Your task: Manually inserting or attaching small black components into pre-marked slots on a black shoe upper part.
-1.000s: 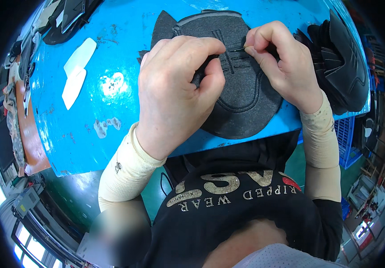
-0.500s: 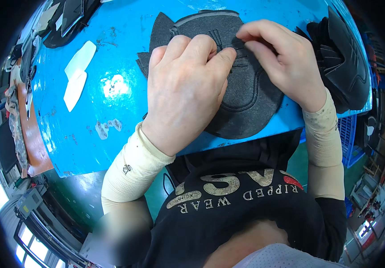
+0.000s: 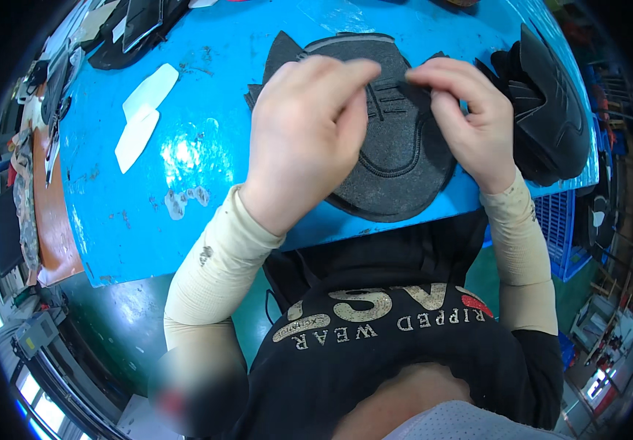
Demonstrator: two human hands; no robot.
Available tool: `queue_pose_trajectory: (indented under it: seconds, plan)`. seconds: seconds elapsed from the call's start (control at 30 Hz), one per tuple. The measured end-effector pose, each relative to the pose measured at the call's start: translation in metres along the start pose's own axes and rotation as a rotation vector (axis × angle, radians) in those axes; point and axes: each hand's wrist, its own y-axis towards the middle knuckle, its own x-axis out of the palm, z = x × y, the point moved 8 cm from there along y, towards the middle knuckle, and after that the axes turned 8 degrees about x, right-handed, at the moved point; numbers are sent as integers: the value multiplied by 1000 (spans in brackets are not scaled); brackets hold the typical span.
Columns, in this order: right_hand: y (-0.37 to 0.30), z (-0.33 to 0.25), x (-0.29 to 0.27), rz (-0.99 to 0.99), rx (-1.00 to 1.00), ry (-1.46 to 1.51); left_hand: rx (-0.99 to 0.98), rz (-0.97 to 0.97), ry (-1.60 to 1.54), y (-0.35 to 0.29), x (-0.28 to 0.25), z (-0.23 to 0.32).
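A stack of flat black stitched pieces, like shoe uppers (image 3: 397, 192), lies on the blue table at its near edge. The top piece has a curved stitched line and short slits across its middle. Above its left side is my left hand (image 3: 302, 136), its fingers curled and smeared by motion; whether they hold anything is hidden. My right hand (image 3: 474, 117) is over the right side, thumb and forefinger bent together at a raised dark flap (image 3: 417, 94) of the top piece. The fingertips of both hands are a short way apart.
Folded black pieces (image 3: 555, 110) are piled at the table's right edge. Two white cut-outs (image 3: 138, 139) lie left of my left hand. More black pieces (image 3: 129, 44) sit at the far left. A blue crate (image 3: 555, 227) stands below the table's right edge.
My left hand has lifted and its fingers have shifted away from the slits, which now show more. My right hand has drawn slightly lower, and its fingers have closed up.
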Motion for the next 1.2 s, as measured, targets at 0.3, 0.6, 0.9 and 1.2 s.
queue_pose_trajectory:
  seconds: [0.3,0.6,0.9,1.2]
  plan:
    - [3,-19,21,-103,416,743,-280,241,-874,-6,-7,-16]
    - [-3,-32,18,12,354,639,-243,311,-943,-6,-8,-19]
    - [7,-4,0,-44,460,829,-374,289,-613,-9,-23,-29]
    - [20,-20,28,-219,97,87,7,-56,224,-2,-23,-6]
